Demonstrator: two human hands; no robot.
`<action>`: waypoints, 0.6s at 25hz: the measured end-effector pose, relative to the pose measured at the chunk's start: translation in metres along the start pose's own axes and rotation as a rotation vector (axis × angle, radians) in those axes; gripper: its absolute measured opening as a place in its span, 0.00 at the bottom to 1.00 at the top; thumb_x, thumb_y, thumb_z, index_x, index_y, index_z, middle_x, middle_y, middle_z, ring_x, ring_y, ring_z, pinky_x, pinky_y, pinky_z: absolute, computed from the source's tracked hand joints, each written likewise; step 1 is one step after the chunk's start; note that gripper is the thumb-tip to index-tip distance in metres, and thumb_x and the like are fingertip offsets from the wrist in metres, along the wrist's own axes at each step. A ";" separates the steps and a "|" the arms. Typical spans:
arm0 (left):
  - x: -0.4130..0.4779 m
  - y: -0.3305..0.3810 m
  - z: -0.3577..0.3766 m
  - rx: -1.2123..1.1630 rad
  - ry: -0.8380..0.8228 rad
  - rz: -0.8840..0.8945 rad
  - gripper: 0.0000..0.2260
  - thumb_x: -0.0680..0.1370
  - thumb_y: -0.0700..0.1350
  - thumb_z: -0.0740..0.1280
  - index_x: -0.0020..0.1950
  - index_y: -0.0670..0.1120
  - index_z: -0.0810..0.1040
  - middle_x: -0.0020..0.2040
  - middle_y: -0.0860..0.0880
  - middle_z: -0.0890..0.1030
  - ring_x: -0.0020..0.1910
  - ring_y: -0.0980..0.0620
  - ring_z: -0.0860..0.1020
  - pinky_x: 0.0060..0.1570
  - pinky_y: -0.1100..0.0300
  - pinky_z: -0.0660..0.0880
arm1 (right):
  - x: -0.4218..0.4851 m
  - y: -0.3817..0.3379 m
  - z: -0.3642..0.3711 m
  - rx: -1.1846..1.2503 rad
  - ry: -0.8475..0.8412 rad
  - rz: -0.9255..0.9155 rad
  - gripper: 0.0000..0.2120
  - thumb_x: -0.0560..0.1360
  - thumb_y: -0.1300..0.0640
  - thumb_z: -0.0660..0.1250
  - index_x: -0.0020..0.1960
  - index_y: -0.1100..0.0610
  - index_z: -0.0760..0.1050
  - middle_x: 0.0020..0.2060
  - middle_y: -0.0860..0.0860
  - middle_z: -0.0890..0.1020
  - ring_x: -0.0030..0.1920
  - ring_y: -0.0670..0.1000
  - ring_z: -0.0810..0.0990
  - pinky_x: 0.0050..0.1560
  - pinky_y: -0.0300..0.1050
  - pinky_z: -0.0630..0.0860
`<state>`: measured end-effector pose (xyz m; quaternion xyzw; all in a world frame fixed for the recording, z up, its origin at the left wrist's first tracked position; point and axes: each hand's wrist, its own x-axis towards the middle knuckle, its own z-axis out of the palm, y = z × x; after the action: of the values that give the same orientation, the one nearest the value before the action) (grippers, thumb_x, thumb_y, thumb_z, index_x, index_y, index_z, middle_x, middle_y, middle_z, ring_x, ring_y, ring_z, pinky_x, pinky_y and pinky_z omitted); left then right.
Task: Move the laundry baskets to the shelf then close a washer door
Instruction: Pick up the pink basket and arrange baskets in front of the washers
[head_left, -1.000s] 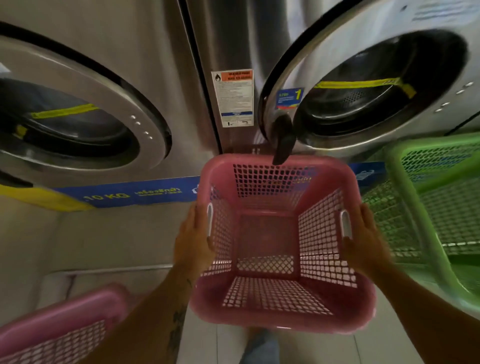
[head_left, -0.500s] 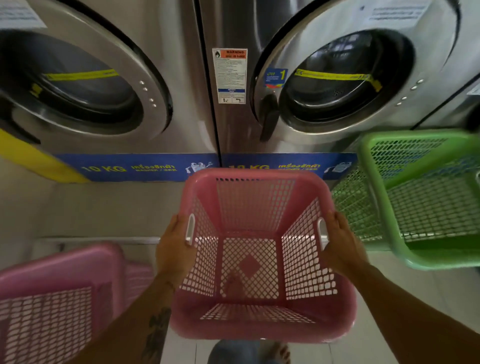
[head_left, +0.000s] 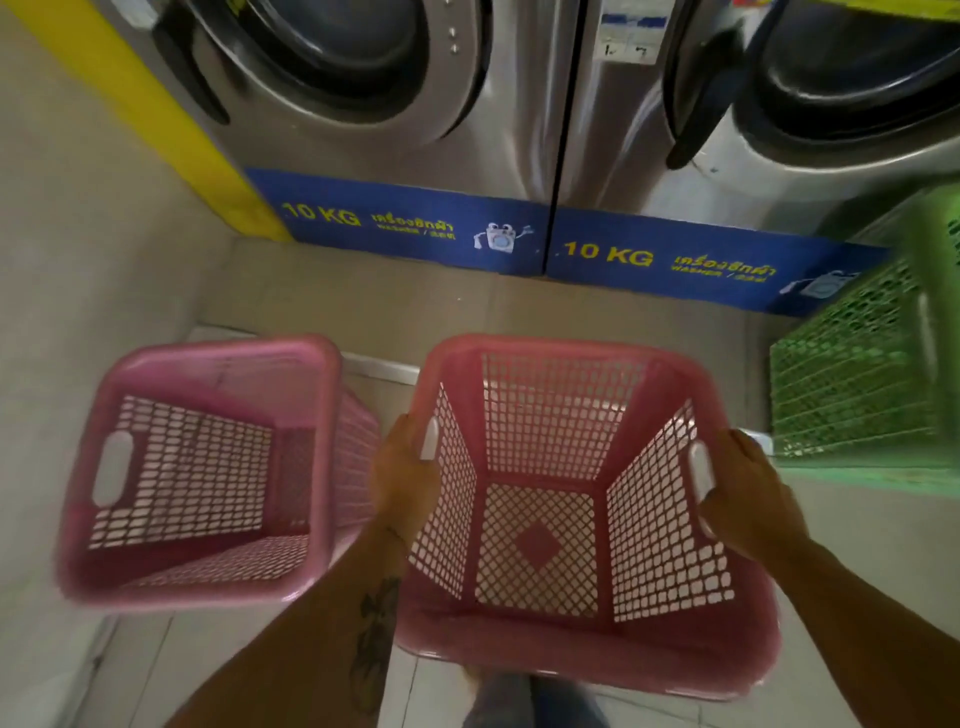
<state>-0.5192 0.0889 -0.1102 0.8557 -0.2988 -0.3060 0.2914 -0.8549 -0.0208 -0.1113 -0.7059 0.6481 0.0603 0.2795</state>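
Observation:
I hold an empty pink laundry basket (head_left: 566, 654) in front of me by its two side handles. My left hand (head_left: 405, 473) grips the left handle and my right hand (head_left: 748, 493) grips the right one. A second, lighter pink basket (head_left: 208, 358) stands on the floor just to its left, tilted and empty. A green basket (head_left: 857, 384) stands at the right edge. Two steel washers fill the top: the left washer (head_left: 457, 119) and the right washer (head_left: 727, 171), whose door with a dark handle (head_left: 696, 104) stands slightly ajar.
A blue "10 KG" strip (head_left: 415, 223) runs along the base of the washers. A yellow band (head_left: 145, 114) borders the left machine beside a beige wall. Pale tiled floor (head_left: 467, 312) lies between the baskets and the machines. My leg shows below the held basket.
My view has tilted down and the held basket has come lower and back from the washers. The second pink basket on the left now shows in full; the green basket has slid to the right edge.

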 end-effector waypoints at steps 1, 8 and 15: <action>0.005 -0.013 0.004 0.001 0.016 0.007 0.27 0.72 0.30 0.59 0.66 0.52 0.76 0.50 0.56 0.80 0.46 0.52 0.80 0.36 0.67 0.75 | 0.005 -0.002 0.015 -0.010 0.006 0.001 0.49 0.59 0.70 0.65 0.74 0.44 0.53 0.61 0.51 0.71 0.49 0.62 0.79 0.36 0.51 0.72; 0.018 -0.092 0.031 0.071 0.151 0.085 0.28 0.74 0.31 0.63 0.71 0.52 0.70 0.63 0.49 0.77 0.51 0.58 0.73 0.35 0.84 0.66 | 0.016 -0.017 0.101 0.024 0.128 0.024 0.40 0.68 0.65 0.69 0.74 0.50 0.54 0.72 0.52 0.63 0.56 0.67 0.77 0.48 0.64 0.77; 0.015 -0.098 0.021 0.240 -0.173 0.004 0.37 0.69 0.31 0.62 0.76 0.52 0.58 0.74 0.52 0.61 0.57 0.48 0.75 0.49 0.50 0.81 | 0.010 -0.022 0.099 0.102 0.038 0.013 0.40 0.63 0.67 0.67 0.72 0.52 0.59 0.65 0.55 0.69 0.59 0.61 0.75 0.42 0.52 0.76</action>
<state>-0.4918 0.1361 -0.1956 0.8542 -0.3590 -0.3401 0.1606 -0.8052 0.0169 -0.1914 -0.6875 0.6599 0.0155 0.3026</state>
